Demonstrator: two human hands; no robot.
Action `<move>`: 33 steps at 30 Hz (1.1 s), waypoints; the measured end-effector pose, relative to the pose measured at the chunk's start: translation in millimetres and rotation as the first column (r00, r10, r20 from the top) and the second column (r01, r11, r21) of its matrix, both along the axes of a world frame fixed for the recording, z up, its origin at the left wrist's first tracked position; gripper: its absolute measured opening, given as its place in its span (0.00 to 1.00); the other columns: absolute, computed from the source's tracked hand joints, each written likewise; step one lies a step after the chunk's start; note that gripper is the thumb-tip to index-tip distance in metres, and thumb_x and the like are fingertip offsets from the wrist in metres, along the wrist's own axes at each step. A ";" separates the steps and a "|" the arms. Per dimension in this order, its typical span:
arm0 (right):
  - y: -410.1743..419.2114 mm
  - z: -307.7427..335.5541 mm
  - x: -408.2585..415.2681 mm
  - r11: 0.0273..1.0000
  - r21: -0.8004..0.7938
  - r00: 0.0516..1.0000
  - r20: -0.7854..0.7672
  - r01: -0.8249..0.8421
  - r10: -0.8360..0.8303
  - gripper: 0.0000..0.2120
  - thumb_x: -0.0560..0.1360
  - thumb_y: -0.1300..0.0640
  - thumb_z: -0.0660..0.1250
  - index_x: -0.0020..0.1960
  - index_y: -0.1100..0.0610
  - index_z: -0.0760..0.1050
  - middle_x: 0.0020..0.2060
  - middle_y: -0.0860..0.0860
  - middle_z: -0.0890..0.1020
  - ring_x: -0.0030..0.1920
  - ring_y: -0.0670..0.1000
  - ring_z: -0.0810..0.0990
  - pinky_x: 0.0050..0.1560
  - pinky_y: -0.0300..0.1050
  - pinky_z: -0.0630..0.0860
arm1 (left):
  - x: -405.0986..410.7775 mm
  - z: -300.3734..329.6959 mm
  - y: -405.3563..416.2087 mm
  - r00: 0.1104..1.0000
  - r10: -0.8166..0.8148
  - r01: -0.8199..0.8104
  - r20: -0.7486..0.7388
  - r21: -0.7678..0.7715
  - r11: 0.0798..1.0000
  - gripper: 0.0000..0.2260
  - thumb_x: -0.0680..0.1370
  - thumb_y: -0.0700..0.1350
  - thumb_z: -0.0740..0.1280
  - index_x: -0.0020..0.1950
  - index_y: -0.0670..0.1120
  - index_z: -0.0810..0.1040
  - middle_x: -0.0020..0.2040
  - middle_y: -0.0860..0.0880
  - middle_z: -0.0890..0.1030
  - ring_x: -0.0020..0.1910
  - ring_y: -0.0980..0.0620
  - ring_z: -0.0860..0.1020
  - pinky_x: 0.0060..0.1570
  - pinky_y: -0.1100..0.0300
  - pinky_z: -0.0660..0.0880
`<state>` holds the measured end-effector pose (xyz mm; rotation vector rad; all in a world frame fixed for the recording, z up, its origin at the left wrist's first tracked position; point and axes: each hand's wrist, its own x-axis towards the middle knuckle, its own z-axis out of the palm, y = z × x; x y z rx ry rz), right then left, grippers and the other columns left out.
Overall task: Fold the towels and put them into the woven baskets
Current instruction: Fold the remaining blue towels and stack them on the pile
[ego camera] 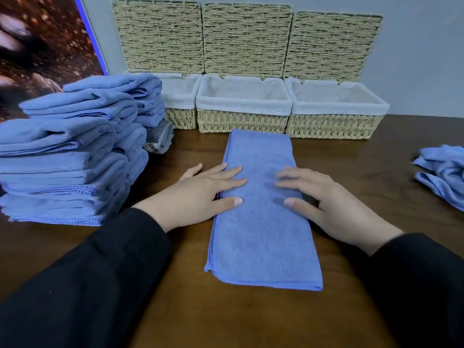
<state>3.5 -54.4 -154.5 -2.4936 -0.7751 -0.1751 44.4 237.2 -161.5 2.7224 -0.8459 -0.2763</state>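
A blue towel (263, 234), folded into a long narrow strip, lies on the brown table running from near me toward the baskets. My left hand (198, 194) rests flat on its left edge, fingers straight. My right hand (324, 202) presses flat on its right side, fingers spread. Three woven baskets with white liners stand open at the back: the left basket (179, 119) partly hidden by towels, the middle basket (242, 121) and the right basket (334, 125). I see nothing inside the middle and right ones.
A tall stack of blue towels (72, 151) fills the table's left side, with a grey checked cloth (159, 140) behind it. A crumpled blue towel (444, 172) lies at the right edge. The basket lids (246, 38) lean against the grey wall.
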 end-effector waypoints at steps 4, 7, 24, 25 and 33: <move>-15.5 -10.1 -30.3 0.994 -0.063 0.992 0.087 -0.089 0.095 0.16 0.81 0.62 0.64 0.65 0.48 0.80 0.65 0.39 0.75 0.70 0.41 0.71 0.70 0.44 0.65 | 0.1 2.2 -0.4 1.000 0.018 -0.018 -0.025 -0.004 1.000 0.25 0.80 0.67 0.55 0.77 0.69 0.58 0.79 0.70 0.47 0.78 0.68 0.42 0.78 0.49 0.36; -27.8 -11.9 -48.1 0.988 -0.121 0.994 0.039 -0.095 0.101 0.25 0.79 0.67 0.68 0.69 0.44 0.76 0.73 0.36 0.70 0.77 0.43 0.64 0.75 0.53 0.60 | -0.2 3.4 -1.8 0.999 0.025 -0.026 -0.031 -0.006 1.000 0.25 0.80 0.66 0.56 0.77 0.68 0.59 0.79 0.69 0.48 0.79 0.66 0.43 0.78 0.47 0.36; 15.8 9.0 -14.7 0.858 0.432 0.961 -0.132 0.278 -0.245 0.17 0.81 0.42 0.63 0.50 0.56 0.80 0.42 0.54 0.84 0.44 0.57 0.80 0.44 0.50 0.75 | -14.8 22.0 3.3 0.977 -0.125 -0.010 -0.174 -0.622 0.783 0.33 0.76 0.76 0.51 0.69 0.58 0.77 0.72 0.59 0.75 0.75 0.60 0.68 0.78 0.52 0.57; 17.7 9.8 -10.0 0.846 0.436 0.952 -0.155 0.306 -0.265 0.14 0.81 0.46 0.63 0.50 0.55 0.80 0.43 0.53 0.84 0.45 0.55 0.81 0.44 0.49 0.75 | -16.9 24.3 2.9 0.963 -0.170 -0.005 -0.208 -0.645 0.765 0.33 0.76 0.74 0.56 0.70 0.54 0.76 0.71 0.57 0.76 0.73 0.57 0.70 0.75 0.55 0.63; 20.4 11.9 -4.2 0.855 0.391 0.938 -0.200 0.342 -0.283 0.22 0.79 0.38 0.59 0.50 0.57 0.78 0.46 0.56 0.83 0.48 0.57 0.81 0.47 0.53 0.76 | -17.7 27.0 -11.8 0.929 -0.038 -0.228 -0.369 -0.648 0.726 0.11 0.79 0.52 0.67 0.59 0.54 0.82 0.57 0.62 0.84 0.59 0.62 0.81 0.61 0.64 0.74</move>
